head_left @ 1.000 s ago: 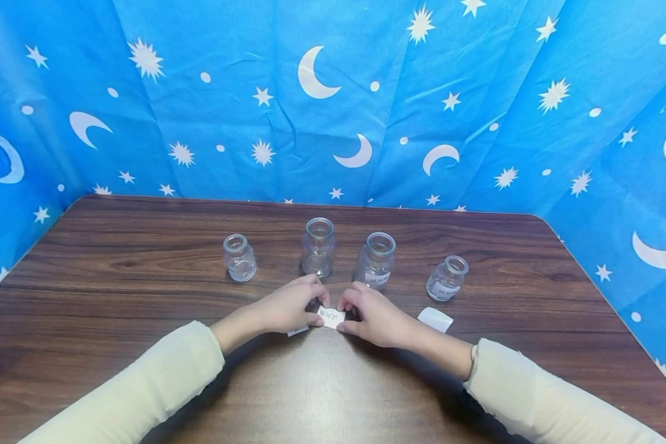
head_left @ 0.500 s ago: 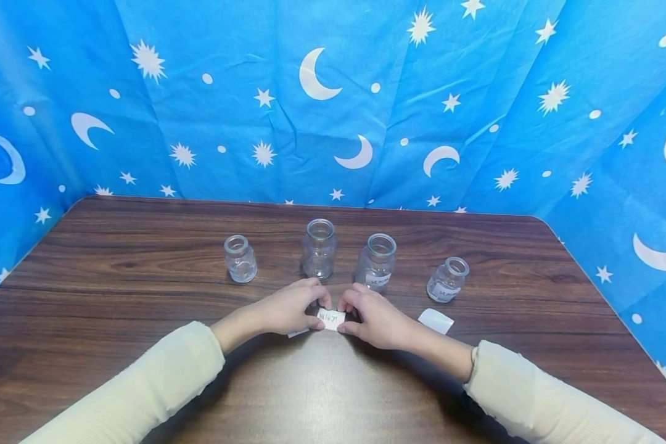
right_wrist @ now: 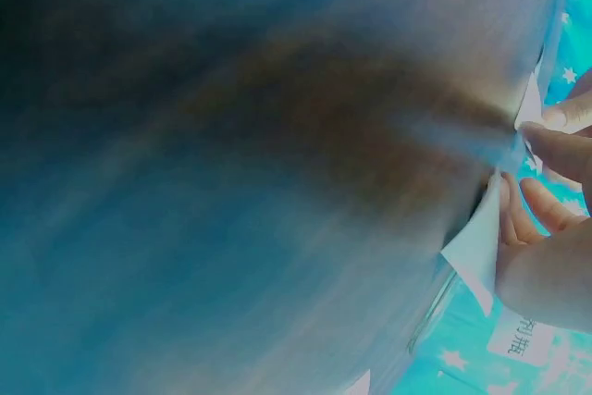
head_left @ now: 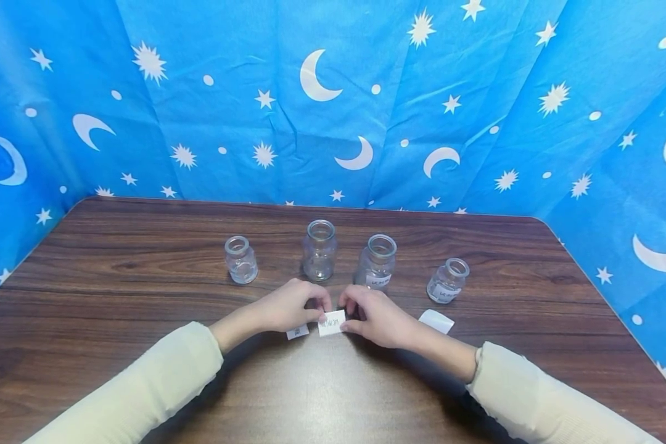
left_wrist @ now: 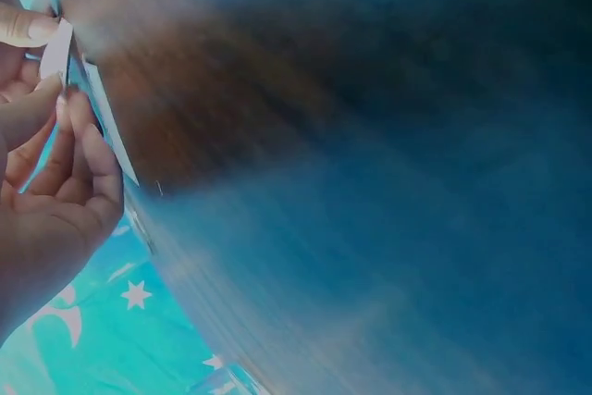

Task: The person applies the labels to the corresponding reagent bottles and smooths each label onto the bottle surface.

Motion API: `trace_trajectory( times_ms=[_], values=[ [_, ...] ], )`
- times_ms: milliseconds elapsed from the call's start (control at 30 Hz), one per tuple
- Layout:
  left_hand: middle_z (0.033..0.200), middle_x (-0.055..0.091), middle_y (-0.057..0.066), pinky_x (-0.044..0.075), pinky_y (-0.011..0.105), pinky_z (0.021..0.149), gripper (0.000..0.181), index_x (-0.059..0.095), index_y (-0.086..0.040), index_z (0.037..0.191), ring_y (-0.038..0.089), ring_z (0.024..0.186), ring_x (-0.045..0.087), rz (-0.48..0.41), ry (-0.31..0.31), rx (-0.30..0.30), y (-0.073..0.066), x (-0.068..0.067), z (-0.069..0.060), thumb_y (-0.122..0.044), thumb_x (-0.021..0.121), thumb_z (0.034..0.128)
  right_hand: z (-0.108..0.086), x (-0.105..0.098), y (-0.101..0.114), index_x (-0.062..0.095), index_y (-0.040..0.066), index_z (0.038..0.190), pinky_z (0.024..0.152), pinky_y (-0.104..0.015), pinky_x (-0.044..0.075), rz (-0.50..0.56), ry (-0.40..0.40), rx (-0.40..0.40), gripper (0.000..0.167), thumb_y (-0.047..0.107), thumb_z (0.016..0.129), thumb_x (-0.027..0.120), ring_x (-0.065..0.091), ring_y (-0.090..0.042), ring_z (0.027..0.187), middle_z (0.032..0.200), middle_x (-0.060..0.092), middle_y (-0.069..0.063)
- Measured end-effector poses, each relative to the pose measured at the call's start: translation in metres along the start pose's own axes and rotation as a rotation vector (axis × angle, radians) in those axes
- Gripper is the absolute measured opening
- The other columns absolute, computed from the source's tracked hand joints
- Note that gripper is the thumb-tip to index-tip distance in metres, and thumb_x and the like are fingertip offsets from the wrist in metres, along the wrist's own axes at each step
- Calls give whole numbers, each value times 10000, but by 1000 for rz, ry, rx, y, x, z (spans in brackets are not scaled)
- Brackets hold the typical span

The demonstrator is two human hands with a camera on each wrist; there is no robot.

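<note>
Clock directions are from the held label, in the head view. A blue star-and-moon cloth (head_left: 200, 111) hangs at 12, behind the brown table (head_left: 144, 265). The left hand (head_left: 294, 306) at 10 and the right hand (head_left: 378, 314) at 3 each pinch an edge of the label, thumbs against fingertips.

Of the large jars, the one at 1 (head_left: 376, 264) already bears a label (head_left: 378, 281); the one at 12 (head_left: 319, 259) shows none. Of the small jars, the one at 2 (head_left: 448, 280) is labelled, the one at 10 (head_left: 241, 262) apparently bare. I judge the labelling about half done.

A white sheet (head_left: 435, 320) lies at 3. The held label (head_left: 331, 327) faces up, its long axis and writing running roughly 9 to 3. A partly hidden slip (head_left: 298, 333) lies near 8.
</note>
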State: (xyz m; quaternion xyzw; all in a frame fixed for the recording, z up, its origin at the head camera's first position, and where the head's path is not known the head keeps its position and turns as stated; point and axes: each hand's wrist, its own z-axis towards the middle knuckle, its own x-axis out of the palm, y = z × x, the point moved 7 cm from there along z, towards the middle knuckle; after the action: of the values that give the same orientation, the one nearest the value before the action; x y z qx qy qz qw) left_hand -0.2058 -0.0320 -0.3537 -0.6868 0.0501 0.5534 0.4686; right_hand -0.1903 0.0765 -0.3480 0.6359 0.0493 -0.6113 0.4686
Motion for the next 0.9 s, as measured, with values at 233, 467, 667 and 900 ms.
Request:
trace_trajectory(
  times_ms=[233,467,667,900],
  values=[
    [685,605,-33,465,237,611,46,609,-55,792,104,633,578,-213,-83,-83,2,-17,-5,-33,647,807,-2,-7,-8,606,59,829,533,-231,445,196,21,89,69,94,820,665,510,-69,587,684,572,23],
    [736,650,97,517,317,694,61,567,51,871,274,714,649,-552,-149,-188,-5,-28,-11,34,602,824,-4,-16,-6,628,-12,894,607,-378,511,503,19,154,103,85,871,606,593,-268,654,744,616,-128],
    [782,669,147,522,363,693,96,529,65,920,235,711,661,-623,-143,-202,-9,-22,-13,41,575,840,-4,-20,-1,610,-22,877,628,-412,511,557,-9,151,87,60,884,581,611,-273,654,722,626,-124],
    [813,662,36,478,301,676,102,602,-56,956,155,734,615,-403,-191,-145,-10,-30,-16,-84,603,858,-5,-11,-2,565,-73,862,543,-378,505,668,44,147,78,-7,890,534,611,-290,569,767,631,-258]
  ],
)
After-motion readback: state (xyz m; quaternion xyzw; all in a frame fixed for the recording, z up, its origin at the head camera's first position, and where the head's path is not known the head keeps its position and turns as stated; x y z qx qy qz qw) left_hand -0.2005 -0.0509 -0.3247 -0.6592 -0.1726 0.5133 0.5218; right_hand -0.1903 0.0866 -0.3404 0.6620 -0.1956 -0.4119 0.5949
